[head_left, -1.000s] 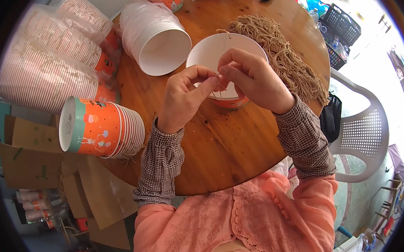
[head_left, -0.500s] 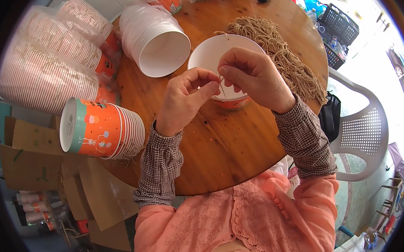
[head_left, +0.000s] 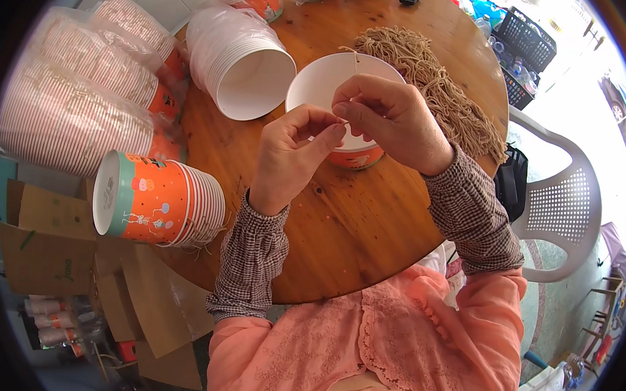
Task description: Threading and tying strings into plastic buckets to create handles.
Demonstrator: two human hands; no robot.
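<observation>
A: Furniture?
B: Round wooden worktop (head_left: 353, 232), glossy. White plastic chair (head_left: 557, 199) at right, perforated back.
A: Surfaces?
B: Pale square tiles (head_left: 152, 3) upper left; greenish floor (head_left: 558, 311) below the chair.
A: Light?
B: Harsh, upper right, blown out. Dark plastic crates (head_left: 528, 38) beside the glare.

- Apparently a small, informal workroom; whether home or shop is unclear.
- Round wooden table (head_left: 353, 232), with tan cords (head_left: 436, 92) heaped near its upper right edge.
- Plastic-wrapped bucket stacks (head_left: 72, 115) crowd its upper left edge.
- Open cardboard boxes (head_left: 52, 257) below the left edge; plastic chair (head_left: 560, 203) beyond the right.
</observation>
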